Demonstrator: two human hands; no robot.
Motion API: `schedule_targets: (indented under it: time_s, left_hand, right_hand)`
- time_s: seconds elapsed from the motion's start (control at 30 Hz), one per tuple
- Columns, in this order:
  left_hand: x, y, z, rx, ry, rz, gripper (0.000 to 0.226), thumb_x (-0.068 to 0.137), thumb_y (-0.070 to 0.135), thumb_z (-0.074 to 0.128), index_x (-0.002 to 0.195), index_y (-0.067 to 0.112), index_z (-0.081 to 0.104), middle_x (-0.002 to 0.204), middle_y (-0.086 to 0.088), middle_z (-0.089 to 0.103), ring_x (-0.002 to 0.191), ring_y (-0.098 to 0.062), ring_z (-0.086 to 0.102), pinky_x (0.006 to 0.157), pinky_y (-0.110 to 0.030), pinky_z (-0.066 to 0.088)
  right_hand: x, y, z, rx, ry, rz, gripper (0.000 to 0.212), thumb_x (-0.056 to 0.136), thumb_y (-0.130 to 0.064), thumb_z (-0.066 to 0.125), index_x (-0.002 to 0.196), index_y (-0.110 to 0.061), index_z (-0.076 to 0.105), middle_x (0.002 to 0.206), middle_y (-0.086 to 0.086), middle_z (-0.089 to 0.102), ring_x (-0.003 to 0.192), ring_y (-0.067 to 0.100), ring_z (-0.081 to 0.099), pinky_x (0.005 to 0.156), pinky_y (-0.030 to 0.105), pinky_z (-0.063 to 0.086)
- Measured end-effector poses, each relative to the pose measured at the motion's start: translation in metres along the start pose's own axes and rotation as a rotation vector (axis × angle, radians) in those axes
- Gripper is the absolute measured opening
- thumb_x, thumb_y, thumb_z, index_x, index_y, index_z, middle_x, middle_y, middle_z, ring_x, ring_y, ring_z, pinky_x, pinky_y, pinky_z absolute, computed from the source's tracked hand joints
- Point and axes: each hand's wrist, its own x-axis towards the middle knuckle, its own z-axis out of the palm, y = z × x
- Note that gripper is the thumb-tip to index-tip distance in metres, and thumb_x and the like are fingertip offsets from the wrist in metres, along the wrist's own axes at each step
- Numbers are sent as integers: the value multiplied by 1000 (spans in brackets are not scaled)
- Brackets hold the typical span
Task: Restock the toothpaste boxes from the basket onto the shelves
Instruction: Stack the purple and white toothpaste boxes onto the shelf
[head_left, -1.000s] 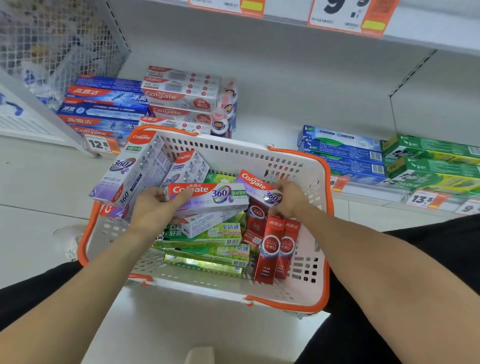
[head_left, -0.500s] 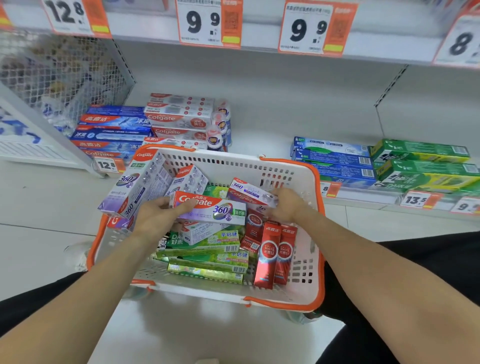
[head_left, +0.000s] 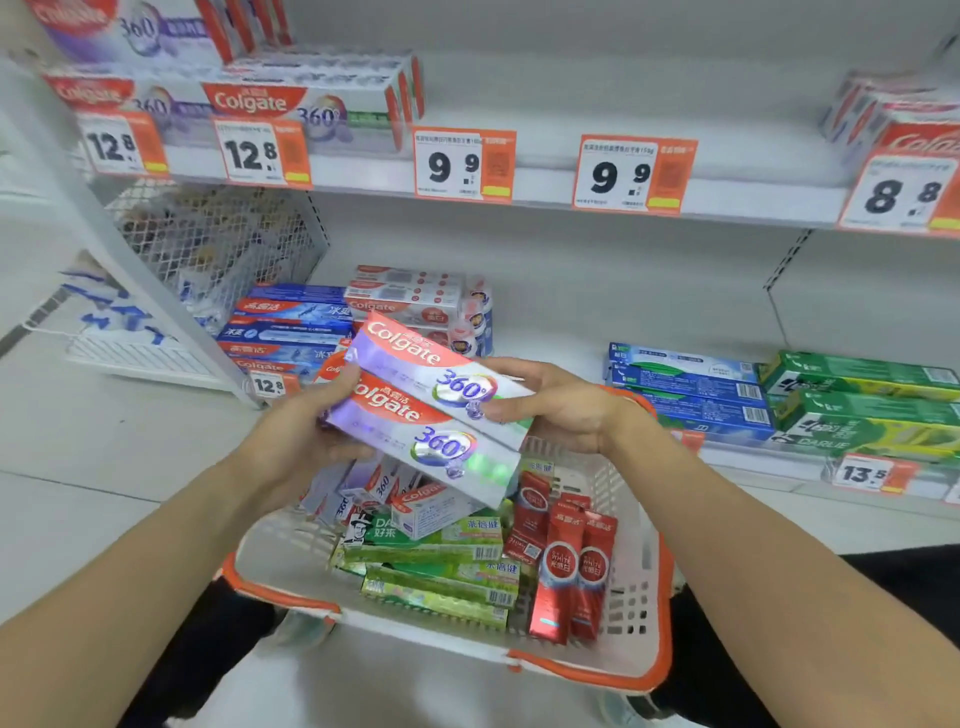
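Toothpaste boxes leave the basket: two Colgate 360 boxes (head_left: 436, 410), which half a second ago lay among the stock inside the white basket (head_left: 636, 613), are now lifted clear of it and held side by side between both hands, above the basket's far end. The left hand (head_left: 291, 441) grips their left ends, thumb over the top edge and fingers curled underneath. The right hand (head_left: 561, 405) pinches the right ends, thumb on the front face and fingers wrapped behind. The view has also tilted up, bringing the upper shelf (head_left: 545, 187) into sight, which suggests the pair is headed there.

Matching Colgate 360 stock (head_left: 306, 111) sits at the left of that shelf above the 12.8 price tags (head_left: 254, 153), so the likely slot is on or beside that stack. Bare shelf runs to its right, over the 9.9 tags (head_left: 462, 166), as far as more boxes at the far right edge. The shelf's front lip and the projecting tags are the edges to clear on the way up, and the grey upright (head_left: 130, 270) at left limits room on that side. Green boxes (head_left: 441, 566) and red boxes (head_left: 566, 571) remain in the basket, so most of the restocking lies ahead.
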Motion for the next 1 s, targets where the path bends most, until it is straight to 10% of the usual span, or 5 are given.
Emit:
schedule_targets:
  time_s: [0.23,0.4,0.67,0.83,1.0]
  left_hand:
    - [-25,57,-40,181,-59,69,92,46,64,90,120,13,68,109,-18,73,90,-30,71,62,-37,62]
    - [-28,102,-38,186,-54,150,36,86,35,66,108,7,70,95,-21,70,66,-22,68,46,-29,54]
    - [-29,135,-36,214,-117,248,70,56,64,84,100,10,75,97,-20,75,74,-25,71,52,-32,57]
    - [-24,141,-32,76,-79,318,66,72,49,78,114,-1,65,114,-31,67,97,-41,64,91,-71,45]
    - [-14,164,-24,-66,-26,516,34,82,44,70,92,11,68,82,-13,72,65,-26,67,44,-29,50]
  right_hand:
    - [1,9,43,85,-162,-11,84,78,25,64,142,-27,51,135,15,61,116,36,65,77,49,62]
    - [-1,0,70,20,-84,-165,89,73,21,73,145,-26,47,130,17,66,118,38,63,85,54,59]
    - [-24,-48,86,-179,50,-378,93,70,14,81,147,-23,45,132,10,65,117,36,65,95,58,53]
    - [-39,-94,89,-373,75,-389,92,71,12,81,146,-28,45,135,-7,64,122,20,63,98,42,54]
    - [-41,-153,85,-508,177,-506,73,69,10,81,134,-15,61,123,1,71,112,24,69,87,30,57]
